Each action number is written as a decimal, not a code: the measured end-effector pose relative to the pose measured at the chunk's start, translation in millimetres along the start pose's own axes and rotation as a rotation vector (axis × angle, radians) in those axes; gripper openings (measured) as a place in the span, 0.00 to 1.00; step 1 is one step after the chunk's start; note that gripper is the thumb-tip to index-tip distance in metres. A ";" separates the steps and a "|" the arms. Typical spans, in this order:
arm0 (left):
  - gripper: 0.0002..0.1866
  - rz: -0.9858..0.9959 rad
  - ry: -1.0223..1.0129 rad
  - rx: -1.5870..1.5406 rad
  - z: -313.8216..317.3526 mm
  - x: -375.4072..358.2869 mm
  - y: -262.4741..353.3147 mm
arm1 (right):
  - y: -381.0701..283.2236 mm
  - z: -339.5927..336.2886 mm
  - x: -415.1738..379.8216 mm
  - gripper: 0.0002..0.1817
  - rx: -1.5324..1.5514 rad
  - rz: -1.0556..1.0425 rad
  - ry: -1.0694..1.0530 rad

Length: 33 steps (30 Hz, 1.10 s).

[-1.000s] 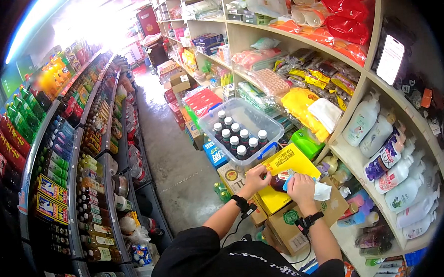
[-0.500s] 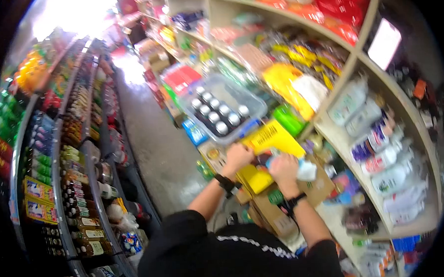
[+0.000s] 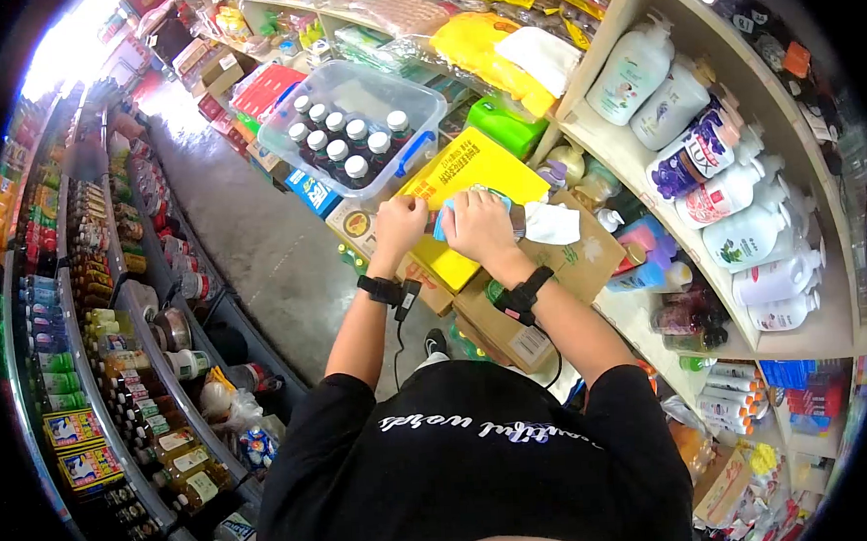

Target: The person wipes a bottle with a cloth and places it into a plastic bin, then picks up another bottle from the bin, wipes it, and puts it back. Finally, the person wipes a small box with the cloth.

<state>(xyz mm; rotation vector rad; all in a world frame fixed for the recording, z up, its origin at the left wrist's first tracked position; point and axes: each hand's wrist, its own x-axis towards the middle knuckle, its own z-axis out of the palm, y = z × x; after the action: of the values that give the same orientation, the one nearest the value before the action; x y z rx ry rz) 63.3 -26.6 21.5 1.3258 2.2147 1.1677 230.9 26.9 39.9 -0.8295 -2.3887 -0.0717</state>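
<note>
My right hand (image 3: 478,226) is wrapped round a dark bottle (image 3: 518,220) lying sideways above a yellow box (image 3: 497,166). Light-blue material (image 3: 443,226) shows beside its fingers. Closed, my left hand (image 3: 402,225) is at the bottle's other end; I cannot tell what its fingers grip. A white tissue (image 3: 553,224) is just right of the bottle. Behind my hands, a clear plastic tub (image 3: 416,95) with blue clips contains several dark bottles with white caps (image 3: 355,167). Both wrists wear black straps.
A cardboard box (image 3: 587,240) sits under and right of my hands. A green jug (image 3: 505,124) stands behind the yellow box. Pump bottles (image 3: 730,195) fill the right shelf. On the left, drink shelves (image 3: 135,312) line the grey aisle floor (image 3: 247,211).
The camera view has shifted, so the tub and my hands appear farther up and left. My hands stay close together over the yellow box, around the bottle.
</note>
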 end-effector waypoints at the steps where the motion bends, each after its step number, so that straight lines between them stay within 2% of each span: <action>1: 0.19 0.020 0.003 -0.002 0.5 0.5 -3.0 | 5.5 -5.1 -1.4 0.16 0.008 -0.005 0.006; 6: 0.19 0.033 -0.021 0.025 -0.5 1.1 -4.9 | 28.5 -25.7 -16.5 0.15 0.046 0.107 -0.040; 11: 0.18 0.162 0.070 -0.021 4.1 -7.7 -11.3 | 40.3 -28.5 -27.5 0.13 0.015 0.118 0.016; 14: 0.12 0.577 0.186 -0.039 -4.6 -8.1 -13.7 | 39.7 -31.6 -23.1 0.14 0.026 0.118 0.014; 15: 0.07 0.565 0.168 -0.092 -6.7 -9.2 -8.2 | 40.3 -31.5 -20.8 0.14 0.032 0.133 -0.007; 18: 0.06 0.651 -0.001 -0.247 -14.4 -20.5 6.9 | 45.4 -29.2 -15.6 0.14 0.032 0.157 -0.077; 19: 0.07 0.596 -0.021 -0.221 -15.5 -23.4 6.1 | 47.2 -28.6 -13.3 0.14 0.030 0.157 -0.099; 22: 0.06 0.610 0.131 -0.092 -2.5 -16.8 -5.0 | 48.3 -30.4 -16.7 0.12 0.066 0.087 -0.038; 25: 0.10 0.398 0.117 -0.049 2.7 -11.6 -0.5 | 52.9 -32.7 -24.1 0.11 0.060 0.026 0.091; 28: 0.15 0.188 -0.085 -0.032 -2.6 8.4 7.4 | 60.0 -35.8 -30.4 0.10 0.081 0.080 0.101; 29: 0.18 0.181 -0.119 0.036 -3.9 12.8 10.7 | 60.0 -35.2 -32.0 0.09 0.071 0.107 0.095; 33: 0.18 0.168 -0.175 0.028 -3.7 19.1 11.7 | 52.0 -29.6 -29.2 0.10 -0.028 0.172 0.087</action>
<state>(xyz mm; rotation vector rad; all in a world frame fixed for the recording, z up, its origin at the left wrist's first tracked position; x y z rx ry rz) 57.8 -9.6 35.5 1.5866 2.0358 1.0350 294.8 45.6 40.4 -1.0205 -2.2312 -0.0714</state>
